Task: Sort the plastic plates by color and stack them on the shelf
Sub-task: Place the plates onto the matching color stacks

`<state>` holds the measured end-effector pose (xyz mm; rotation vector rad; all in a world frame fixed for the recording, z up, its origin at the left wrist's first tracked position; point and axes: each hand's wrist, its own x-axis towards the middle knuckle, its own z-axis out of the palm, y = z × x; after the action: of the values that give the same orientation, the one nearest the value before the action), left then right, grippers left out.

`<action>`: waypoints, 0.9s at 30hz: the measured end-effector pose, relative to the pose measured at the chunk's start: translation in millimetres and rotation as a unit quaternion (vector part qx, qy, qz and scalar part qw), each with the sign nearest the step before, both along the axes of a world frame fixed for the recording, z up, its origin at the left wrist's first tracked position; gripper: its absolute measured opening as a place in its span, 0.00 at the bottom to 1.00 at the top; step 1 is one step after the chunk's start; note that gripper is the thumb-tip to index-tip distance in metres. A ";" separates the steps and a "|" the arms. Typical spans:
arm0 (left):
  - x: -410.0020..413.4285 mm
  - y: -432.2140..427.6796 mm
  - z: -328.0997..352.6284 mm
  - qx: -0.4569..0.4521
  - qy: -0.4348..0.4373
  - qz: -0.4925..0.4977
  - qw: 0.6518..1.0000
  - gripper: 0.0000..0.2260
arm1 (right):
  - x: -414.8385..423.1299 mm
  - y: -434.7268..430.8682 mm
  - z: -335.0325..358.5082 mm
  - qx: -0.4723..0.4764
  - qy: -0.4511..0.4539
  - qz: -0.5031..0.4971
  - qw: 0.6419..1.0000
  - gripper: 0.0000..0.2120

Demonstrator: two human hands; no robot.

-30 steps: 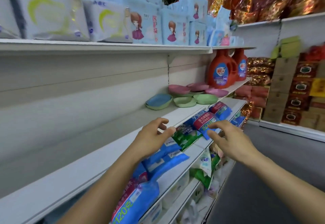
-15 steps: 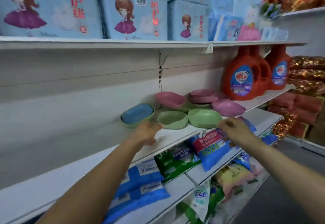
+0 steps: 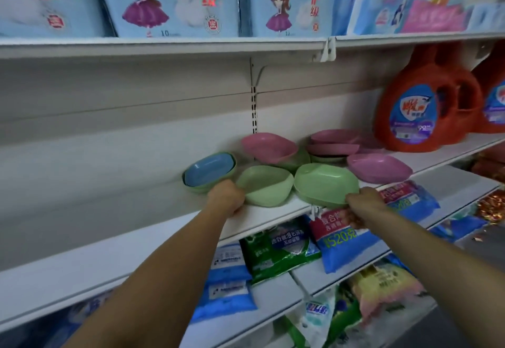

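Plastic plates lie scattered on the white middle shelf point(image 3: 153, 241). A blue plate point(image 3: 209, 168) sits inside a green one at the left. Two green plates lie at the front: my left hand point(image 3: 225, 197) grips the near rim of the left one point(image 3: 263, 185), and my right hand point(image 3: 363, 201) grips the front edge of the right one point(image 3: 325, 183). Behind them a pink plate point(image 3: 269, 147) leans on another green plate. Two stacked pink plates point(image 3: 332, 142) stand further back, and one more pink plate point(image 3: 379, 167) lies at the right.
Red detergent jugs point(image 3: 422, 107) stand at the right end of the same shelf. Light-blue packs point(image 3: 169, 0) fill the shelf above. Blue and green bags point(image 3: 278, 249) crowd the lower shelves below my arms. The shelf's left part is bare white.
The view has come closer to the shelf. Both hands have moved forward from below the shelf edge and taken hold of the two front green plates.
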<state>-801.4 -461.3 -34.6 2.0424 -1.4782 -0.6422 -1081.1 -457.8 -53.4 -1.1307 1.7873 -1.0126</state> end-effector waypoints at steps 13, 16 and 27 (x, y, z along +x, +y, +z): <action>120.0 190.7 -4.3 -0.106 0.356 0.089 0.924 0.08 | 114.2 122.4 11.6 -0.074 -0.010 0.117 0.990 0.10; 177.3 258.0 -15.8 -0.140 0.331 0.127 0.925 0.06 | 177.2 166.7 12.7 -0.073 -0.004 0.183 0.980 0.11; 378.3 525.0 -36.5 -0.189 0.310 0.266 0.893 0.11 | 426.0 345.9 -6.2 -0.139 0.033 0.330 0.933 0.09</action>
<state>-423.1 63.7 -71.2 1.6061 -0.5760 -0.6283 -655.1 -111.9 -59.6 -1.7982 1.1742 -0.8220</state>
